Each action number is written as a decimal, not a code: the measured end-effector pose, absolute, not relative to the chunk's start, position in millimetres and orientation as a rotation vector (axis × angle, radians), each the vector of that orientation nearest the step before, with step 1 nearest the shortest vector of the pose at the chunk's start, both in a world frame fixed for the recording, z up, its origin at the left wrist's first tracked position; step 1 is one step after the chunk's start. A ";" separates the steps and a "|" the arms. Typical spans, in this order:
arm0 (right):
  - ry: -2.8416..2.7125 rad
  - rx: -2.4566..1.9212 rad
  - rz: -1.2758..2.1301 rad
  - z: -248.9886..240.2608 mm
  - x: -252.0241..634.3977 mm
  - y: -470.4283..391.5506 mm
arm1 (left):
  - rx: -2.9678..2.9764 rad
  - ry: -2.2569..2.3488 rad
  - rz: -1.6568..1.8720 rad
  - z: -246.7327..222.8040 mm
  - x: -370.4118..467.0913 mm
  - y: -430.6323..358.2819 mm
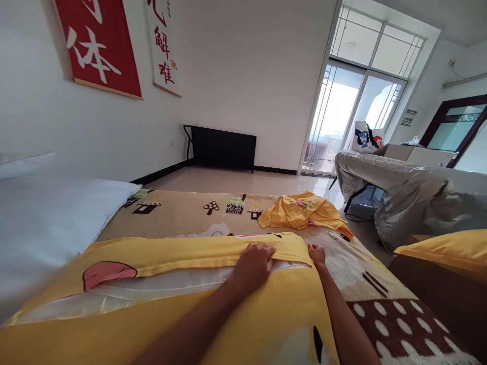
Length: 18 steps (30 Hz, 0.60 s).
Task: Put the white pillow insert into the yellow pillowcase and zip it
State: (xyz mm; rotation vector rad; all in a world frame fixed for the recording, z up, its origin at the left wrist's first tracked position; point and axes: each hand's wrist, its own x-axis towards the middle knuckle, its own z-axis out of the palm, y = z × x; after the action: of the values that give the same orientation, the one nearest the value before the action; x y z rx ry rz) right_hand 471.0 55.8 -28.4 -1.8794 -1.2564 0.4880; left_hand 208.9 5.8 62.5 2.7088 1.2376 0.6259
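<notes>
A large yellow cushion cover [289, 304] with a cartoon print lies across the front of the bed. Its long opening gapes and shows a white inner cushion [160, 286] inside. My left hand [253, 263] is closed on the cover's upper flap, near the right end of the opening. At the cover's right corner, my right hand [317, 254] pinches the fabric edge, its fingers curled. Beyond my hands lies a crumpled yellow cloth [300, 210].
The bed has a patterned brown and beige blanket [182, 213]. White pillows [76, 208] are at the left. On the right stand a yellow cushion [452, 251] and plastic-covered furniture [407, 187]. A black folded table [224, 147] leans on the far wall.
</notes>
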 end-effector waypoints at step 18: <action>-1.826 -2.042 -0.084 69.1 384.5 -5.8 | 3.290 0.523 1.389 56.1 204.8 -21.6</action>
State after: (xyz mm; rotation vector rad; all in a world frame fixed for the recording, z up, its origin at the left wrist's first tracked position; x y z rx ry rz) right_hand 384.5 -5.8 69.1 -2.0417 -1.8257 -0.0841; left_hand 204.8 -21.6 56.1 3.2898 0.5231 1.3890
